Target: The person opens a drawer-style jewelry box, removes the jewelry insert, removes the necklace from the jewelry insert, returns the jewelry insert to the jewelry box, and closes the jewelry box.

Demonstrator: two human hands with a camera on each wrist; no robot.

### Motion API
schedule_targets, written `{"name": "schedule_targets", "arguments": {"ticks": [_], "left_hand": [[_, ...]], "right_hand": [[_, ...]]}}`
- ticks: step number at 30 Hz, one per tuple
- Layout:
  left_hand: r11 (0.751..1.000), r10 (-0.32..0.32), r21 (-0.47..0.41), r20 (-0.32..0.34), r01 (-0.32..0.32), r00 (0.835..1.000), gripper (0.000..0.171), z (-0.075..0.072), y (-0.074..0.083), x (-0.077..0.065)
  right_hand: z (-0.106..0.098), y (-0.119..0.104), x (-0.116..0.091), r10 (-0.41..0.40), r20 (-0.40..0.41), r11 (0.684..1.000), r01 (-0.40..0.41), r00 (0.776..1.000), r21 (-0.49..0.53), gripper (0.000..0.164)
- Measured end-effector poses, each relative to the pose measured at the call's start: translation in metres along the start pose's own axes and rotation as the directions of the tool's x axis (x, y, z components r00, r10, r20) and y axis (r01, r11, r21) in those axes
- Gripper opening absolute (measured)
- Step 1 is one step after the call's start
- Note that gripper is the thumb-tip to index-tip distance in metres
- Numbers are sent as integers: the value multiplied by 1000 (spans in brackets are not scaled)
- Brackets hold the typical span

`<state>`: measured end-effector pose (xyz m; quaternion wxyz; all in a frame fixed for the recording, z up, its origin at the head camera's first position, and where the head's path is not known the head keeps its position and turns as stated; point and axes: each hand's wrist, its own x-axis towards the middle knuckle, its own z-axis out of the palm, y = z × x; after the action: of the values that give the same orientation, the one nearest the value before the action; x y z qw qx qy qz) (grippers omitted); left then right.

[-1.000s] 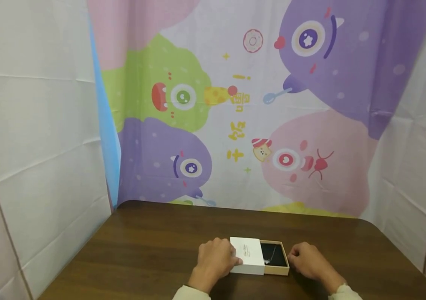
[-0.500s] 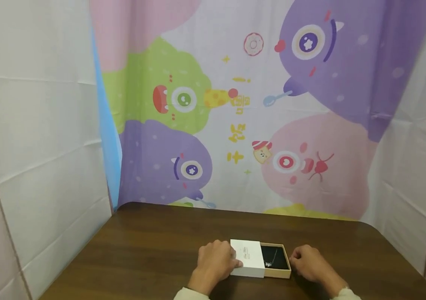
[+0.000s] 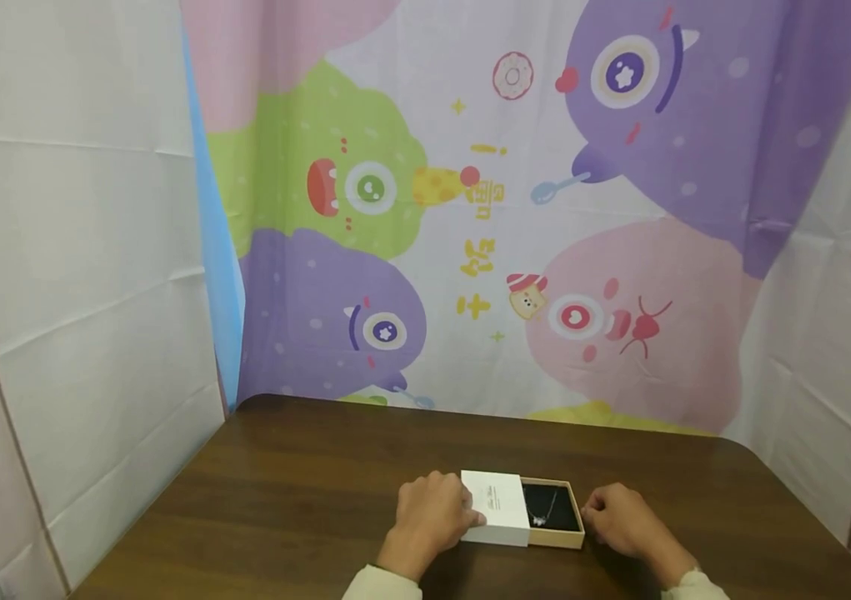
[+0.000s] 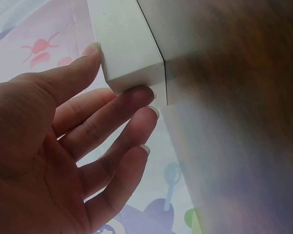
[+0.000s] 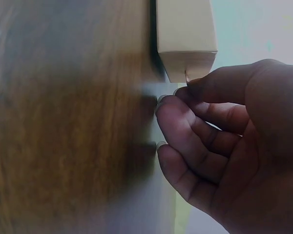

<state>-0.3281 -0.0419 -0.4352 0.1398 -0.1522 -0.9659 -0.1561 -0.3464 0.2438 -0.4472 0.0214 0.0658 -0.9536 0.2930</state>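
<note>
A white box sleeve [image 3: 495, 507] printed with small dark script lies on the table. Its tan drawer [image 3: 556, 539] sticks out of the right side. On the drawer's black lining [image 3: 560, 502] rests a silver necklace [image 3: 540, 521] with a small pendant, its upper part under the sleeve. My left hand [image 3: 431, 518] grips the sleeve's left end, thumb on one face and fingers at the end and far side. At the drawer's right end, my right hand [image 3: 626, 521] pinches a small pull tab [image 5: 187, 76] between thumb and forefinger; its other fingers are curled.
The dark brown wooden table [image 3: 335, 458] extends around the box. Behind it hangs a curtain [image 3: 470, 367] with cartoon monsters. Pale cloth panels stand at the left [image 3: 95, 250] and right [image 3: 823, 375].
The drawer has slid a little to the right out of the sleeve, along with my right hand. More of the necklace shows. My left hand stays on the sleeve.
</note>
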Motion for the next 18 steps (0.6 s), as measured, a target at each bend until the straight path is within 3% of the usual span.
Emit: {"name": "schedule_targets", "arguments": {"ticks": [18], "left_hand": [[1000,-5,1,-7,5,1000,46,-2,1,1]], "right_hand": [[-5,2,-4,15,-12,1000,-15,1000,-12,21]]}}
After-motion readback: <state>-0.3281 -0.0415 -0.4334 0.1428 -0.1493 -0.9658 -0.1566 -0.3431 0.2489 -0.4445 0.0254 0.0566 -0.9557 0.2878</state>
